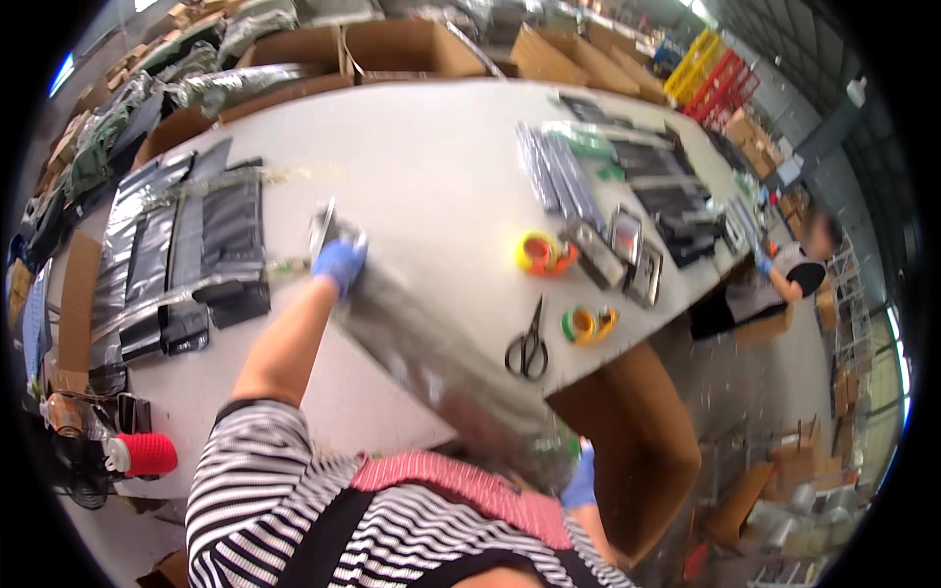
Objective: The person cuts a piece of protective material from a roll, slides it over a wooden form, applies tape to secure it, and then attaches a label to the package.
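1. Plainly, much is blurred: the long silver bag (441, 367) is smeared by motion, so its surface detail cannot be made out. It runs from the left hand (339, 263) at about 10 o'clock of the picture's middle down to the right hand (580, 480) at about 5 o'clock.
2. The left hand, in a blue glove, is closed around the bag's upper end, over the white table (431, 167).
3. The right hand, also blue-gloved, is mostly hidden behind the bag's lower end; it touches the bag, but how far its fingers are closed I cannot tell.
4. At 9 o'clock lies a row of dark and silver bags (186, 265), overlapping, too many to count surely. A red cap (147, 454) sits at 8 o'clock.
5. Right of the bag: one pair of scissors (529, 345) and two tape rolls, an orange-yellow tape roll (541, 253) and a green-orange tape roll (586, 323).
6. At 3 o'clock a second person (799, 269) works at the table's far edge, face blurred.
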Available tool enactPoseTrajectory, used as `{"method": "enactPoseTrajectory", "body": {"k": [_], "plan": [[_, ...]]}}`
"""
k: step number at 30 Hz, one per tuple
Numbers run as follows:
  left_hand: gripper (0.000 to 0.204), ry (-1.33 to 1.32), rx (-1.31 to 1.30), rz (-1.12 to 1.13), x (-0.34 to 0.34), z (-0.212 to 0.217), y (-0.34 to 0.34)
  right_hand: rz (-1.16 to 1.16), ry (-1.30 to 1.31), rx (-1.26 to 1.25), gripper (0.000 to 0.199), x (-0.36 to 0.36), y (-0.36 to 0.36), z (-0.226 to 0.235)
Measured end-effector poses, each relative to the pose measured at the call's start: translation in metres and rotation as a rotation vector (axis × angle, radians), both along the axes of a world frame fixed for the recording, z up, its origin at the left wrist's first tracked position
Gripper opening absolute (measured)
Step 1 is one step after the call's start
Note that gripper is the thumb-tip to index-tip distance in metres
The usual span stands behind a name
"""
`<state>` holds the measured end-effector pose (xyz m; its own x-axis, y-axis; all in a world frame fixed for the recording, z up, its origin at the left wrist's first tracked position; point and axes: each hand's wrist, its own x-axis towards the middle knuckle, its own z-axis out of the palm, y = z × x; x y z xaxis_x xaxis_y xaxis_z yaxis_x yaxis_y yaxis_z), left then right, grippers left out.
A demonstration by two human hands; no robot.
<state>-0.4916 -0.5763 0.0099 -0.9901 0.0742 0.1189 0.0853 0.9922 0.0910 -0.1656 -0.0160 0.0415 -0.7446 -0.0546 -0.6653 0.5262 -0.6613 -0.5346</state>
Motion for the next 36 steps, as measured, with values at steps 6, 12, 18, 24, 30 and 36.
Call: {"method": "enactPoseTrajectory", "body": {"k": [6, 12, 18, 24, 30, 36], "plan": [[0.033, -0.053, 0.383, 0.495, 0.251, 0.031, -0.094, 0.289, -0.091, -0.058, 0.064, -0.057, -0.021, 0.064], [0.039, 0.208, 0.700, 0.995, 0.515, -0.051, -0.154, 1.197, 0.744, 0.384, 0.042, -0.338, -0.168, 0.053], [0.032, 0.012, 1.569, 0.990, 0.486, 0.085, 0.061, 0.539, 0.830, 0.646, 0.024, -0.410, -0.282, 0.097], [0.050, 0.293, 1.012, 0.654, 0.448, 0.079, 0.055, 0.886, 0.570, 0.876, 0.051, -0.199, -0.241, 0.032], [0.068, -0.414, 1.195, 0.676, 0.422, -0.023, 0.040, 1.178, 0.073, -0.013, 0.032, -0.013, -0.214, -0.006], [0.059, -0.373, 1.958, 0.730, 0.424, 0.033, 0.186, 1.012, 0.428, 0.344, 0.036, -0.014, -0.179, -0.029]]}}
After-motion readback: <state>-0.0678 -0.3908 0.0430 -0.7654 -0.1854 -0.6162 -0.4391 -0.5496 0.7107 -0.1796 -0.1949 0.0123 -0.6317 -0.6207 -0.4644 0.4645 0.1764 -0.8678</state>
